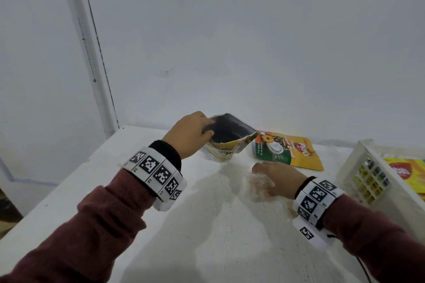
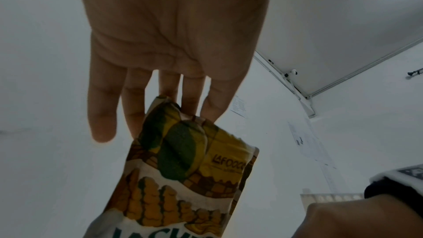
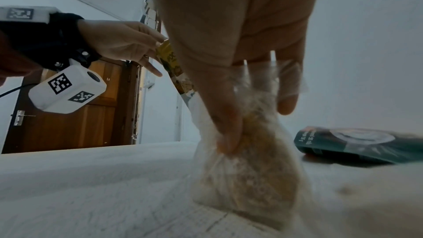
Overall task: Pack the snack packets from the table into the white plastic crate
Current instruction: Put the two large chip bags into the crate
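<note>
My left hand [image 1: 190, 135] is stretched out toward 11 o'clock, raised above the table [image 1: 161, 225], pinching the top edge of a yellow-and-white packet [image 1: 226, 138]. The thumb lies on the near face and the fingers [image 2: 135, 108] run straight down behind it. The packet hangs tilted, its dark back toward me and its lower end near the tabletop; I cannot tell if it touches.

My right hand [image 1: 274, 178] sits lower, at about 1 o'clock, knuckles up, thumb and fingers closed around the neck of a clear bag [image 3: 242, 175] of pale crumbs. The bag's bottom rests on the table.

I count three packets out here: the one in my left hand, the clear bag in my right, and a green-and-yellow pouch [image 1: 289, 150] lying flat at 1 o'clock, just beyond my right hand and beside the hanging packet.

The crate [image 1: 358, 167] stands at 3 o'clock, at the table's right edge. At least one red-and-yellow packet [image 1: 407, 172] lies inside it; more colours show through the lattice wall, too small to count.
</note>
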`<state>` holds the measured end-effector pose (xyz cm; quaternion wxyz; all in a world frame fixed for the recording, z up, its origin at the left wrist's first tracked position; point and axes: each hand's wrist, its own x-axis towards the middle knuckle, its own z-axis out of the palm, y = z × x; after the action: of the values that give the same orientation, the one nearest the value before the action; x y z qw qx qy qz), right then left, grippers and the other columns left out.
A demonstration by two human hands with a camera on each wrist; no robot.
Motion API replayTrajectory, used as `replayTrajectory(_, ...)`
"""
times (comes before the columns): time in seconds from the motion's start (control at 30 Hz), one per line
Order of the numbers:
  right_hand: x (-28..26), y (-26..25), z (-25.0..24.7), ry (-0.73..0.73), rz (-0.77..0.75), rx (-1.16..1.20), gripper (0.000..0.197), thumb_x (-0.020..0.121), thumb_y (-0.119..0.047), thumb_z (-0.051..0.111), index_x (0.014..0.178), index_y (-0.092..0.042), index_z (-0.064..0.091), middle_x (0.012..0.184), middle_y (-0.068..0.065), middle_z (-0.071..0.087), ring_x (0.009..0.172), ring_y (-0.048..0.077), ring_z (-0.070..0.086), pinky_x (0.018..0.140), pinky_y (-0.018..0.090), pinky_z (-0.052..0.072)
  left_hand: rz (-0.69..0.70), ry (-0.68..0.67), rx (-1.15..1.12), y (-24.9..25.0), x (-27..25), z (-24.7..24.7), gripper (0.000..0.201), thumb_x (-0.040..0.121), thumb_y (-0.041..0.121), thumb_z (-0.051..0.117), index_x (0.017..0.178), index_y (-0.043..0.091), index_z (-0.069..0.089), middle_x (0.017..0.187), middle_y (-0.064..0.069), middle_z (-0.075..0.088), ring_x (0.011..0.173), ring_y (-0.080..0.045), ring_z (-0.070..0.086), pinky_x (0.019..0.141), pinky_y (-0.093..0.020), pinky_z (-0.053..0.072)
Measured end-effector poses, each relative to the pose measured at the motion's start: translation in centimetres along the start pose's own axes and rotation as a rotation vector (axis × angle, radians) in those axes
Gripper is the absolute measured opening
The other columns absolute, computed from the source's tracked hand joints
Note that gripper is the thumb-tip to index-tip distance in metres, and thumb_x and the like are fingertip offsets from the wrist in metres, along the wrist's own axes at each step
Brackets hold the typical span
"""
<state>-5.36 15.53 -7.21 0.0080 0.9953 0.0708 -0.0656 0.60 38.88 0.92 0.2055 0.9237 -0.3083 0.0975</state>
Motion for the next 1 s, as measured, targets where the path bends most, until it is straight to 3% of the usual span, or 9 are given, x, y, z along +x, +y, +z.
replayTrajectory(0.17,-0.7,-0.4,-0.9,0.046,-0.115,-0.005,0.047,0.084,-0.011,0.058,0.128,-0.027,0.05,0.126,-0.006,0.058,0.115,0.015,0.053,0.095,0.026,0.043,0.001,-0.034,-0.125,-0.2,-0.2,0.2,0.032,0.091,0.015,0.049,0.122,0.008,0.057,0.112,-0.013,0.055,0.1,-0.025,0.053,0.084,-0.025,0.04)
replayTrajectory(0.3,-2.7,-1.0,-5.4,0.447,-0.309,0.288,0.04,0.073,-0.023,0.068,0.112,-0.03,0.064,0.107,-0.016,0.066,0.098,0.002,0.061,0.087,0.025,0.05,0.008,-0.048,-0.143,-0.5,0.1,0.1,0.033,0.09,0.015,0.051,0.122,0.007,0.056,0.112,-0.013,0.053,0.098,-0.025,0.052,0.083,-0.026,0.04)
replayTrajectory(0.43,-4.0,-3.3,-10.2,0.829,-0.419,0.55,0.053,0.069,-0.008,0.065,0.114,-0.033,0.053,0.106,-0.042,0.052,0.1,-0.02,0.052,0.084,-0.001,0.037,0.034,-0.067,-0.144,-1.0,0.9,0.0,0.039,0.089,0.021,0.054,0.127,0.014,0.054,0.114,-0.007,0.052,0.092,-0.014,0.045,0.08,-0.019,0.034)
replayTrajectory(0.5,-3.3,-4.4,-10.9,1.014,-0.395,0.516,0.052,0.071,-0.011,0.064,0.117,-0.028,0.045,0.11,-0.039,0.049,0.1,-0.019,0.051,0.079,-0.001,0.037,0.049,-0.075,-0.153,-1.2,1.1,0.0,0.037,0.087,0.022,0.056,0.123,0.015,0.057,0.112,-0.005,0.052,0.091,-0.014,0.046,0.079,-0.02,0.035)
replayTrajectory(0.6,-0.8,-5.4,-9.3,1.157,-0.371,0.334,0.043,0.076,-0.015,0.055,0.116,-0.024,0.043,0.111,-0.01,0.061,0.096,0.006,0.058,0.079,0.016,0.048,0.075,-0.044,-0.216,-1.2,1.3,0.1,0.024,0.084,0.021,0.061,0.107,0.015,0.064,0.102,-0.003,0.053,0.089,-0.018,0.051,0.074,-0.019,0.037)
replayTrajectory(0.73,2.3,-4.8,-5.7,1.084,-0.403,-0.007,0.036,0.081,-0.006,0.058,0.113,-0.02,0.049,0.106,0.01,0.068,0.092,0.025,0.065,0.069,0.036,0.055,0.086,-0.024,-0.312,-1.7,1.4,0.1,0.015,0.079,0.02,0.065,0.085,0.008,0.062,0.1,-0.01,0.058,0.084,-0.021,0.053,0.072,-0.022,0.042)
replayTrajectory(0.8,2.6,-3.9,-4.9,0.955,-0.428,-0.082,0.029,0.091,-0.018,0.046,0.119,-0.022,0.048,0.111,0.008,0.065,0.102,0.023,0.06,0.083,0.039,0.05,0.086,-0.046,-0.353,-2.3,1.5,0.2,0.03,0.075,0.024,0.068,0.1,0.007,0.066,0.102,-0.009,0.058,0.087,-0.021,0.055,0.079,-0.027,0.045)
replayTrajectory(0.9,2.2,-3.1,-4.7,0.783,-0.368,-0.182,0.036,0.096,-0.039,0.025,0.125,-0.031,0.046,0.122,-0.004,0.061,0.121,0.015,0.042,0.105,0.044,0.023,0.095,-0.05,-0.392,-2.8,1.8,0.2,0.052,0.077,0.02,0.069,0.128,0.016,0.056,0.109,-0.001,0.055,0.091,-0.012,0.052,0.087,-0.025,0.047)
replayTrajectory(1.0,2.0,-3.1,-4.7,0.754,-0.273,-0.26,0.044,0.094,-0.053,0.02,0.124,-0.033,0.045,0.126,-0.009,0.059,0.122,0.013,0.038,0.101,0.044,0.017,0.115,-0.038,-0.408,-2.9,2.2,0.4,0.056,0.078,0.016,0.068,0.132,0.015,0.052,0.111,0.002,0.054,0.091,-0.009,0.05,0.087,-0.021,0.045)
